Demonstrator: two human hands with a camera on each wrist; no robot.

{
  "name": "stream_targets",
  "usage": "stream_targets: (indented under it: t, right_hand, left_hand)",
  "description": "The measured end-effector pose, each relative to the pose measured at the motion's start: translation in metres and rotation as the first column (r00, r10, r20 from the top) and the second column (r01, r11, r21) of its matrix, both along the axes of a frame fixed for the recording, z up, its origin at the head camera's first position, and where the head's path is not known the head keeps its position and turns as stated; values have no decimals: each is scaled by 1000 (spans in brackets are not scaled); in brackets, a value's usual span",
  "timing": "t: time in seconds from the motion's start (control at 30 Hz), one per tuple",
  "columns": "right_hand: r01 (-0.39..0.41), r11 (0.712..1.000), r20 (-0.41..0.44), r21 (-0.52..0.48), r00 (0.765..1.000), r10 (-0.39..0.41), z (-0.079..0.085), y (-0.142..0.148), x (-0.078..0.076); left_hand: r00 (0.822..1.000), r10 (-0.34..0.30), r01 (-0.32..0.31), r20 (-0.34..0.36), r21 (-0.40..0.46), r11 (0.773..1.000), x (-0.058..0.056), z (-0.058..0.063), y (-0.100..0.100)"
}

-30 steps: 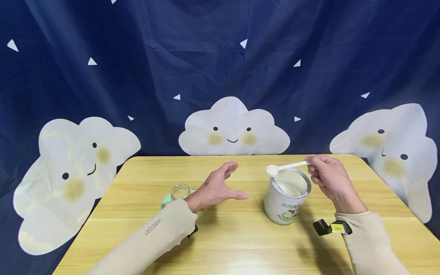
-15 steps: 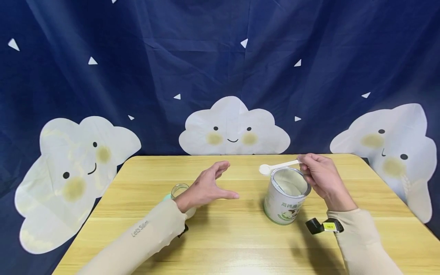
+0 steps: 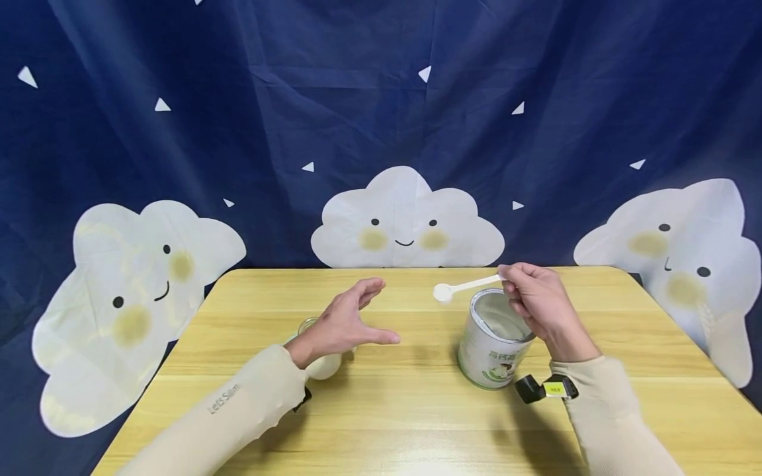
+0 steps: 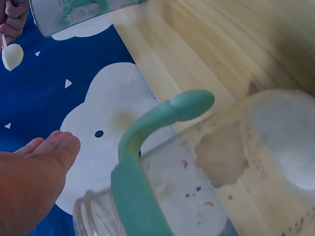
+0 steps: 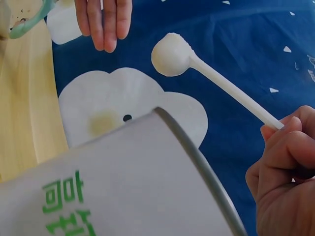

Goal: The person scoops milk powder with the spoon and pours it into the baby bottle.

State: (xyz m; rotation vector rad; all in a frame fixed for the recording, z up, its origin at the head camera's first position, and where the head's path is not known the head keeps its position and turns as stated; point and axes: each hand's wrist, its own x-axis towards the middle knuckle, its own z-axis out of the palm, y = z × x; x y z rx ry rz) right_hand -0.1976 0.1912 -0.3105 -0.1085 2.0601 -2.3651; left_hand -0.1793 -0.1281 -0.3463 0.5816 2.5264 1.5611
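My right hand [image 3: 538, 301] pinches the end of a long-handled white measuring scoop [image 3: 470, 285]. The scoop's bowl [image 5: 172, 55], heaped with pale powder, hangs left of an open milk powder can [image 3: 493, 354]. That can is white with green print, stands upright, and shows powder inside. My left hand [image 3: 342, 324] holds nothing, its fingers apart from the thumb. Below its wrist stands a clear baby bottle [image 4: 221, 157] without a cap, with mint-green handles [image 4: 140, 201] and small printed stars and moons. In the head view the left wrist hides part of the bottle.
Everything stands on a light wooden table [image 3: 405, 410] with rounded far corners. Behind its far edge hangs a dark blue curtain [image 3: 357, 99] with smiling clouds and small white triangles. A small black wrist camera [image 3: 544, 389] sits at the right cuff.
My right hand has moved left with the scoop, whose bowl has passed from above the can's rim to beside it. My left hand has drifted left, covering more of the bottle.
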Motion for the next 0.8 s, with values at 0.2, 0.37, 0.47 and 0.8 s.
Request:
stream_targets:
  t: [0.2,0.37,0.47,0.8]
  right_hand:
    - [-3,1000,-14,12,1000,3,1,-8,-1]
    - [5,999,-7,49,1000,-4,2,-15,-1]
    - [13,997,-2,75,1000,-13,4,-18,-1]
    - [-26,1000,3,-3,1000,26,5,-31,-4]
  left_hand:
    - [1000,8,-8,-12,-16,1000,1,2,-8]
    - [999,23,-24,-22,-17,1000,3,2,-13]
    - [999,36,-36,-32,-13,999,4,2,-17]
    - [996,69,-70,-51,-12,998,8,1,-27]
